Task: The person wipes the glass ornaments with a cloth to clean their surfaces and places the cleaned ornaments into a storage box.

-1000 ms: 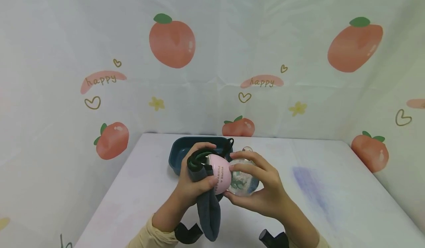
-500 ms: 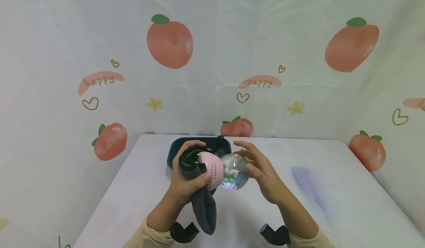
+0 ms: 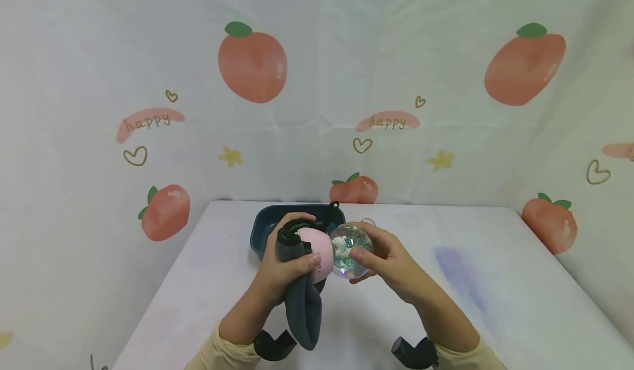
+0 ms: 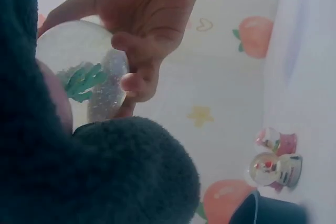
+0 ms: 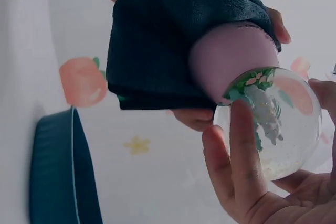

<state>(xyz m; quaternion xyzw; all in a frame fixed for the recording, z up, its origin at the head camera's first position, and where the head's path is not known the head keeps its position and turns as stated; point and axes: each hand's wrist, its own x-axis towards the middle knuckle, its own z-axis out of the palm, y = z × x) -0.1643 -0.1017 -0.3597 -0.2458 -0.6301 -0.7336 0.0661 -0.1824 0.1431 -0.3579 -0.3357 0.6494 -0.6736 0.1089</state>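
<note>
- Near edge of the table point(image 3: 540, 304): your cuffed sleeves point(image 3: 225, 353) enter here, with a black wrist mount point(image 3: 415, 353) at each wrist.
- Cloth point(image 3: 304, 315): dark blue-green, folded; one end hangs below your left hand point(image 3: 277, 271).
- Left hand: partly closed, fingers wrapped round the cloth and the pink base point(image 3: 317, 249) of the snow globe, thumb on the base.
- Snow globe point(image 3: 338, 260): held sideways above the table, base toward your left, clear sphere point(image 5: 299, 145) toward your right.
- Right hand point(image 3: 396, 262): partly open, fingers and thumb curved round the sphere.
- Basin point(image 3: 277, 216): dark blue, by the table's far edge, left of its middle.
- Two smaller globes point(image 4: 287, 145): upright near the basin, by the far edge.
- Backdrop point(image 3: 396, 56): white, fruit-printed, beyond the far edge.
</note>
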